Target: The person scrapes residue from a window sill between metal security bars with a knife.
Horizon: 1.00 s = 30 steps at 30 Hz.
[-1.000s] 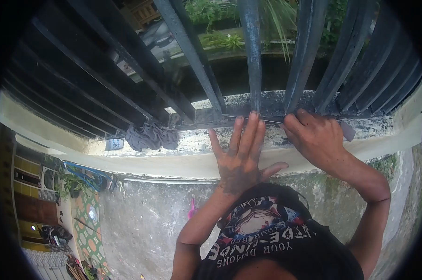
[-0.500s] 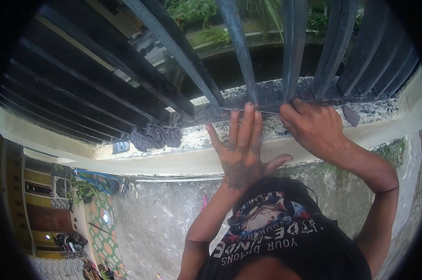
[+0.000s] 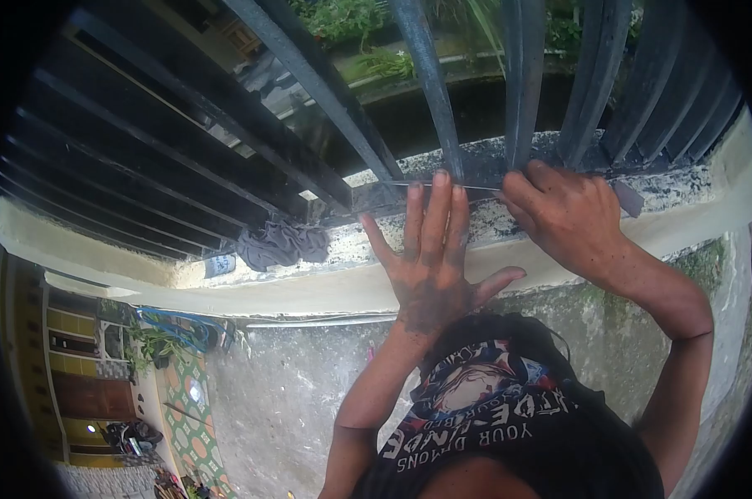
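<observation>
My right hand (image 3: 567, 216) is closed around one end of a thin, straight metal strip (image 3: 482, 188), at the foot of the dark metal fence bars (image 3: 434, 91). The strip's kind does not show; most of the gripped end is hidden in my fingers. It runs left, level along the base of the bars. My left hand (image 3: 432, 279) lies flat, palm down and fingers spread, on the worn white ledge (image 3: 355, 249), its fingertips right at the strip. Dark smudges mark the back of this hand. A flat grey piece (image 3: 630, 200) lies just beyond my right hand.
On the ledge to the left lies a crumpled grey cloth (image 3: 283, 245), with a small pale container (image 3: 219, 265) beside it. Below the wall stretches a concrete floor (image 3: 284, 374). Potted plants (image 3: 155, 341) and a motorbike (image 3: 130, 437) stand at lower left.
The strip and my right hand have shifted very slightly. My left hand stays spread on the ledge, its fingertips a little higher in view; the camera has moved slightly.
</observation>
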Available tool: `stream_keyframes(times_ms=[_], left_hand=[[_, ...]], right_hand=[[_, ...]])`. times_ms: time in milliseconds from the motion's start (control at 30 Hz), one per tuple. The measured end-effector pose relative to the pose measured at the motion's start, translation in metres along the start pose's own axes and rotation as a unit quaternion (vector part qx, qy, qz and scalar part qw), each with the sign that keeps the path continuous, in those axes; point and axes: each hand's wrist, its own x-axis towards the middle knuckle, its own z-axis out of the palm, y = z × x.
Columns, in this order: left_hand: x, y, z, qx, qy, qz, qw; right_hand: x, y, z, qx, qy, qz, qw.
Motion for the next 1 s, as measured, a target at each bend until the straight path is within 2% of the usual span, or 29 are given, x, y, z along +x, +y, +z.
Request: stream_keyframes(times_ms=[100,233,333,467,567,700,800,1000], left_hand=[[0.003,0.000,0.001,-0.027,0.022,0.001,0.999],[-0.005,-0.002,0.003,-0.003,-0.006,0.004,1.000],[0.009,-0.003,-0.004,-0.015,0.013,0.003,1.000],[-0.012,-0.002,0.011,-0.032,0.021,0.003,0.999],[-0.015,-0.005,0.010,-0.028,-0.006,0.002,1.000],[0.002,-0.005,-0.001,-0.023,0.020,0.002,1.000],[-0.009,-0.002,0.008,-0.042,0.007,-0.002,0.999],[-0.002,-0.003,0.001,-0.035,0.026,-0.002,0.999]], right_hand=[[0.001,-0.001,0.002,0.006,0.015,0.008,1.000],[-0.005,-0.004,0.008,0.003,-0.014,0.003,1.000],[0.006,-0.004,-0.004,-0.008,0.038,0.013,0.999],[-0.004,-0.007,0.008,-0.009,-0.009,0.019,1.000],[-0.005,-0.004,0.010,0.005,-0.012,0.013,1.000],[0.005,-0.006,0.004,0.013,0.026,0.019,0.999],[-0.006,-0.008,0.014,0.000,-0.019,0.019,1.000],[0.003,-0.010,0.007,0.001,0.013,0.016,1.000]])
